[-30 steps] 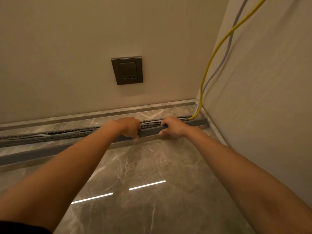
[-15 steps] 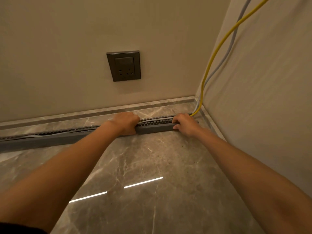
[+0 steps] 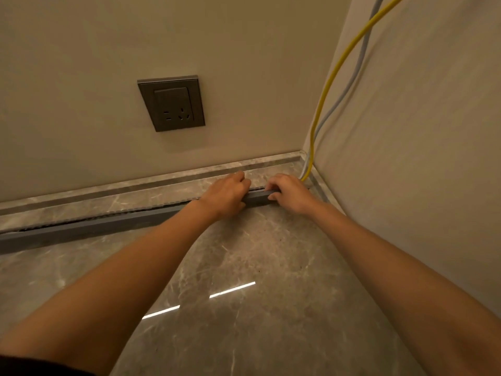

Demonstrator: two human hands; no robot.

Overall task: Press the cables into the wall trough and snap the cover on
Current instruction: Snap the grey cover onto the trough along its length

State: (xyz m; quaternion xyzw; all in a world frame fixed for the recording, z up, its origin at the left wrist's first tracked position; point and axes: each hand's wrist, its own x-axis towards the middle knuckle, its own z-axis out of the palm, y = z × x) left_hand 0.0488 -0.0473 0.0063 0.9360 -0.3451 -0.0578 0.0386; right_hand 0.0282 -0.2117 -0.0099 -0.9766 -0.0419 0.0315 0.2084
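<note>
Here, a long grey cable trough [image 3: 89, 229] is seen lying on the marble floor [image 3: 257, 308], running below the wall socket [image 3: 171, 103] and on toward the room corner to the socket's lower right. A grey cover [image 3: 257, 198] is laid along the trough's near side, and a thin slotted strip of the trough is left showing along the far edge. The left hand [image 3: 226, 195] is set on the cover down and to the right of the socket, its fingers curled over the top edge so that the cover is grasped. The right hand [image 3: 288, 192] is placed just beside it, nearer the corner, with the thumb against the cover's front face and the fingers folded over its top; the cover is gripped by this hand as well. Only a short stretch of cover is left visible between the two hands. A yellow cable [image 3: 329, 85] and a grey cable [image 3: 352, 80] are seen running down the side wall to the right of the socket and are led into the trough's end at the corner, right behind the right hand. How far the cover is seated cannot be told.
</note>
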